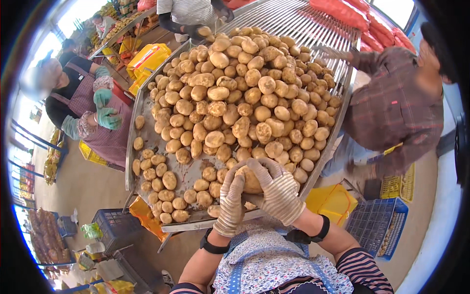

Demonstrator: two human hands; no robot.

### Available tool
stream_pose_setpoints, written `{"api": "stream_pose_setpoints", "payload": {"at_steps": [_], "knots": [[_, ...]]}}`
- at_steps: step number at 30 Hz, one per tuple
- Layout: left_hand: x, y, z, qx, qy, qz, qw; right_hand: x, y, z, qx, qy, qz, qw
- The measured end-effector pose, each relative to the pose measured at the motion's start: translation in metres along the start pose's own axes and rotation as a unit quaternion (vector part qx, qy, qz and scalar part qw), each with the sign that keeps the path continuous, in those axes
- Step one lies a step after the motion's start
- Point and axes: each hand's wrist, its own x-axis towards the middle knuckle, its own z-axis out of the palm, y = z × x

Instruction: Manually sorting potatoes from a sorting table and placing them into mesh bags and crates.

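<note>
A large potato (250, 180) is held between my two gloved hands, just above the near edge of the metal sorting table (191, 228). My left hand (232, 198), in a striped, soiled glove, grips its left side. Over its top and right side curl the fingers of my right hand (279, 191), which wears a matching glove. A tall heap of potatoes (235, 99) covers most of the table beyond my hands. To the left of my hands, smaller potatoes (161, 183) lie in a loose group by the table's corner.
Co-workers stand around the table: one in green gloves (106, 106) at left, one in a plaid shirt (396, 103) at right, one in a striped shirt (187, 13) at the far side. Blue crates (374, 220) sit on the floor at right, a dark crate (117, 228) at left. Red sacks (341, 14) lie beyond the slatted rack.
</note>
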Motion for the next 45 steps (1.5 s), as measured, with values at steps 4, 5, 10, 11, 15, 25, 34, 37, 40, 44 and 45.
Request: {"api": "stream_pose_setpoints", "payload": {"at_steps": [4, 5, 10, 11, 15, 25, 34, 37, 40, 44, 45], "knots": [[0.001, -0.002, 0.003, 0.031, -0.043, -0.012, 0.999, -0.010, -0.002, -0.009, -0.038, 0.018, 0.012, 0.999], [0.008, 0.000, 0.002, 0.015, -0.067, 0.001, 0.998, -0.009, -0.002, -0.008, -0.042, 0.021, 0.018, 0.999], [0.047, 0.001, 0.015, -0.015, -0.159, -0.083, 0.984, -0.006, 0.012, -0.017, -0.082, 0.071, 0.072, 0.991], [0.052, -0.002, 0.021, -0.020, -0.170, -0.089, 0.981, -0.009, 0.014, -0.020, -0.101, 0.101, 0.080, 0.987], [0.076, -0.021, 0.064, 0.254, -0.250, 0.009, 0.934, -0.024, 0.026, -0.055, -0.119, 0.127, 0.183, 0.968], [0.117, -0.040, 0.041, 0.486, -0.318, 0.218, 0.785, -0.239, 0.190, -0.014, 0.632, 0.488, 0.443, 0.408], [0.103, -0.031, -0.074, 0.679, -0.204, 0.427, 0.561, -0.195, 0.346, -0.284, 0.288, 0.675, 0.475, 0.485], [0.072, -0.040, -0.135, 0.386, -0.045, 0.077, 0.918, -0.166, 0.336, -0.204, 0.363, 0.446, 0.489, 0.656], [0.037, -0.018, -0.032, 0.245, 0.041, -0.092, 0.964, -0.215, 0.305, -0.141, 0.403, 0.117, 0.498, 0.759], [0.017, -0.012, -0.076, 0.182, 0.107, -0.104, 0.972, -0.081, 0.190, -0.068, 0.156, -0.223, 0.262, 0.926], [0.013, -0.013, -0.088, 0.163, 0.104, -0.093, 0.977, -0.036, 0.170, -0.058, 0.106, -0.295, 0.219, 0.924]]}}
